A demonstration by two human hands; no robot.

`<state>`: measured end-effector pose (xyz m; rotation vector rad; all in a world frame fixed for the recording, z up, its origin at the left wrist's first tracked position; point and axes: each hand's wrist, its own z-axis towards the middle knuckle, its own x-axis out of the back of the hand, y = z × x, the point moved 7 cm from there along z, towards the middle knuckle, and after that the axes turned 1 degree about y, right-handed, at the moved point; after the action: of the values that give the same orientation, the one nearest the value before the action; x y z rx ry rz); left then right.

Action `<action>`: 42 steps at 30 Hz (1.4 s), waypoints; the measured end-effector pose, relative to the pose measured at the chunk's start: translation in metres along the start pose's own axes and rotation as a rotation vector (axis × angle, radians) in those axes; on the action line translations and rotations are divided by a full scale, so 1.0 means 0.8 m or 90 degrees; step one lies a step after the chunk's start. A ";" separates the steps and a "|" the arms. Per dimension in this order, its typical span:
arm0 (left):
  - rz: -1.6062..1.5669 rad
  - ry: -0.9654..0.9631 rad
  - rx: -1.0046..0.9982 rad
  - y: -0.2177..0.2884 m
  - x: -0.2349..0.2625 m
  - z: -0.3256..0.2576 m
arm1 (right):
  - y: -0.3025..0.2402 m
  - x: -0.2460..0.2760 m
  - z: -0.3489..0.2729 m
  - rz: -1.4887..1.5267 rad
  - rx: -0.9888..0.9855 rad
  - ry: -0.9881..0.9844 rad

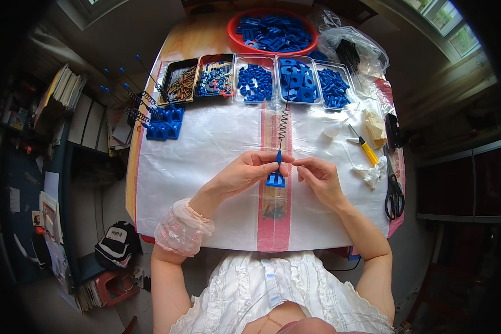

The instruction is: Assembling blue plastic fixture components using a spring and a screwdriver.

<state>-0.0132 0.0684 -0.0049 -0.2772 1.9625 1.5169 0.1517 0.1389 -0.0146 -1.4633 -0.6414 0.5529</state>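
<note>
My left hand [254,169] pinches a blue plastic holder [276,179] between thumb and fingers, above the middle of the table. Its square, framed base points toward me. Out of its narrow top rises a dark coiled wire [283,127], running away from me toward the trays. Close by on the right is my right hand [320,177], its thumb and index finger drawn together beside the holder. Whatever those fingertips may hold is too small to tell. Finished-looking holders with wires [164,125] stand grouped at the far left.
Along the back are a tray of screws [182,82], a tray of small fittings [215,77] and clear trays of blue parts [254,83]. Behind stands a red basin [232,34]. At right lie a yellow-handled tool [368,153], scissors [394,197] and crumpled paper [375,128].
</note>
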 end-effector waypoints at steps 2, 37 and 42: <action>-0.008 -0.006 -0.002 0.000 0.000 0.001 | 0.000 0.000 0.000 -0.003 -0.002 0.000; 0.151 -0.079 0.112 -0.013 -0.028 -0.013 | -0.018 -0.018 -0.018 0.227 0.008 -0.102; 0.132 -0.071 0.105 -0.011 -0.028 -0.012 | -0.020 -0.018 -0.018 0.218 0.027 -0.103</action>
<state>0.0055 0.0518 0.0026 0.0824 2.0619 1.4513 0.1505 0.1183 0.0006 -1.5073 -0.5023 0.9527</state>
